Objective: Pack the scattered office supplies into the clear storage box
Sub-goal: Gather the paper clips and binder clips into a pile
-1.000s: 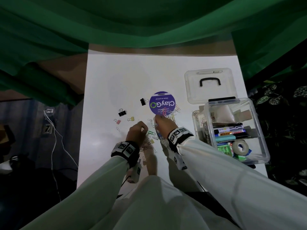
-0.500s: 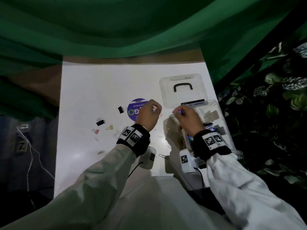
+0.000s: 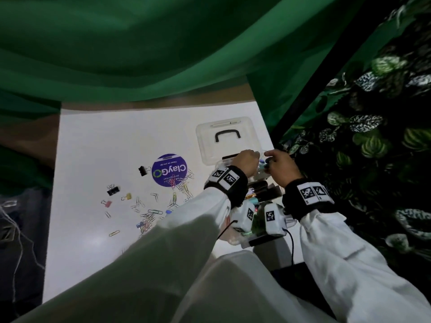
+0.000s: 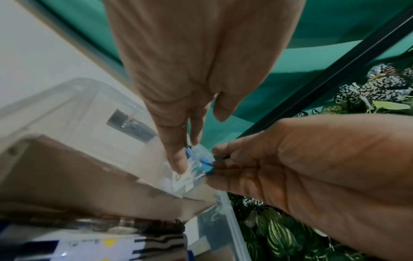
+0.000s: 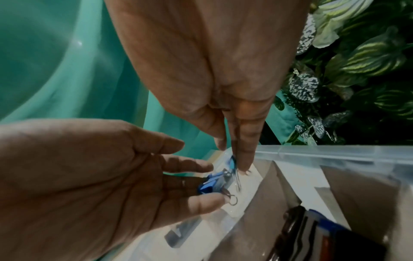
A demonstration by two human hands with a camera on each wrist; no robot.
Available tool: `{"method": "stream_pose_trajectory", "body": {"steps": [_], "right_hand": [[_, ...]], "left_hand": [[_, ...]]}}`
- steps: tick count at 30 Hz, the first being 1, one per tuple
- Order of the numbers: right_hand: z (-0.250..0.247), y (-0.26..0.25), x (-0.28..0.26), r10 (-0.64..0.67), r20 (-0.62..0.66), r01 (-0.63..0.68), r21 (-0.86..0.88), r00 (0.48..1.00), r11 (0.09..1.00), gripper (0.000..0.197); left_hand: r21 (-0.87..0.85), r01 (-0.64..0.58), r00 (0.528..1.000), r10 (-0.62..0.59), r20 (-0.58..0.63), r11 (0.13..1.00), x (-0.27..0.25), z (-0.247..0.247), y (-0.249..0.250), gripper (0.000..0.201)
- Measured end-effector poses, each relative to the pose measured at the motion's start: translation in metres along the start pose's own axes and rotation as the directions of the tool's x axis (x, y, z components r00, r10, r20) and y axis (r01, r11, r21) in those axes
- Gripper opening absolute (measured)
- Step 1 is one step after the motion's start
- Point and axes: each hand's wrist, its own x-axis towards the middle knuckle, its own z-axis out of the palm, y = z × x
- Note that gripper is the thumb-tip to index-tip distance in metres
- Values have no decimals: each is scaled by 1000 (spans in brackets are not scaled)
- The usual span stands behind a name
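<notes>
Both hands meet over the far end of the clear storage box (image 3: 242, 243). My left hand (image 3: 247, 159) holds a blue binder clip (image 5: 208, 187) and some wire paper clips in its curled fingers. My right hand (image 3: 275, 160) points its fingers down and pinches the mouth of a small clear bag (image 4: 190, 180) lying in the box, right beside the blue clip (image 4: 206, 162). Markers and brown card fill the box under my wrists. Many coloured paper clips (image 3: 149, 215) still lie scattered on the white table (image 3: 93, 148).
The box's clear lid (image 3: 224, 136) with a black handle lies flat behind it. A round purple ClayGo card (image 3: 169, 170), two black binder clips (image 3: 113, 190), a yellow one (image 3: 127, 197) and a pink one (image 3: 107, 203) lie left. Green cloth hangs behind; leafy plants stand right.
Both hands left the pile of paper clips on the table and moved right and away, carrying clips to the far end of the box. The head view swung right.
</notes>
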Motion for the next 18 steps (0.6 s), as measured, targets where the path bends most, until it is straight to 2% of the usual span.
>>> {"method": "stream_pose_trajectory", "body": {"steps": [2, 4, 7, 9, 11, 13, 15, 17, 18], "right_hand": [[-2, -15, -14, -19, -2, 19, -58, 1000, 998, 38], [-1, -27, -24, -78, -22, 74, -143, 997, 987, 37], [10, -45, -39, -211, -56, 201, -145, 976, 969, 29], [25, -58, -46, -309, -70, 298, -132, 949, 945, 27], [44, -74, -54, -356, -24, 351, -110, 934, 930, 25], [71, -92, -62, -409, 80, 415, -83, 909, 906, 22], [105, -107, -67, -451, 207, 477, -102, 868, 873, 20], [144, -120, -66, -463, 328, 526, -134, 824, 840, 21], [163, -126, -64, -455, 386, 544, -161, 803, 823, 24]], "left_hand": [[-38, -43, 999, 43, 9, 998, -3, 0, -7, 30], [-53, -135, 990, 132, -56, 989, -8, -6, -17, 24], [-326, -119, 989, 85, -117, 938, -22, -30, -35, 15], [-339, -134, 978, 68, -199, 931, -33, -59, -48, 15], [-315, -144, 946, 37, -321, 938, -37, -94, -74, 17], [-230, -152, 881, 26, -473, 961, -38, -133, -106, 20], [-25, -97, 774, 60, -630, 995, -42, -172, -139, 21], [158, 36, 688, 90, -721, 987, -47, -211, -173, 25], [235, 132, 669, 88, -738, 963, -50, -230, -192, 26]]}}
